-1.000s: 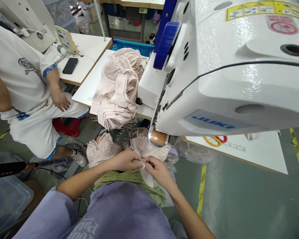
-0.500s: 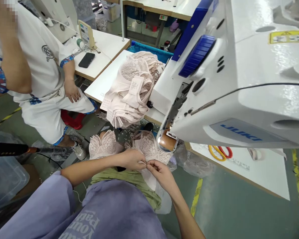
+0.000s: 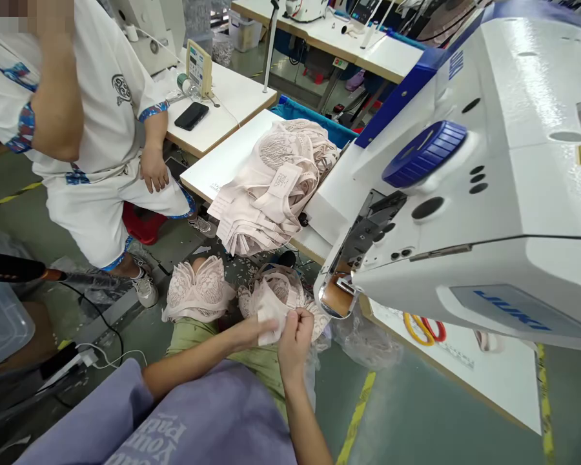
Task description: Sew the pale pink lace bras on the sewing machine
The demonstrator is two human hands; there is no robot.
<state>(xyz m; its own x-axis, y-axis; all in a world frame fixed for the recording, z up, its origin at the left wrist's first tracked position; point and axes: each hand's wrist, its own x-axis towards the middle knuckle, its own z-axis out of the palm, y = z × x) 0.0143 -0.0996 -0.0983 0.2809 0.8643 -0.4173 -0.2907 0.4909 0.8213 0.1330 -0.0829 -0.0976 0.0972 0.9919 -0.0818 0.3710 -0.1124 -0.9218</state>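
Over my lap I hold a pale pink lace bra (image 3: 273, 298) with both hands. My left hand (image 3: 252, 331) grips a smooth panel of it, its thumb lying over the fabric and somewhat blurred. Close by on the right, my right hand (image 3: 296, 332) is closed, with the fabric's edge pinched between thumb and fingers. What lies inside those curled fingers is hidden. A second lace bra (image 3: 197, 290) rests on my left knee, cups facing up, apart from both hands.
A pile of bras (image 3: 266, 200) with a tag lies on the table ahead. The white sewing machine (image 3: 430, 213) juts in from the right. Yellow-handled scissors (image 3: 419, 329) and a red pair lie on the right tabletop (image 3: 503, 381). A person in white (image 3: 111, 116) sits at left.
My right hand has turned upward and drawn nearer my left, and a smooth panel of the bra now shows between them. My view has shifted; the machine appears lower and further right.
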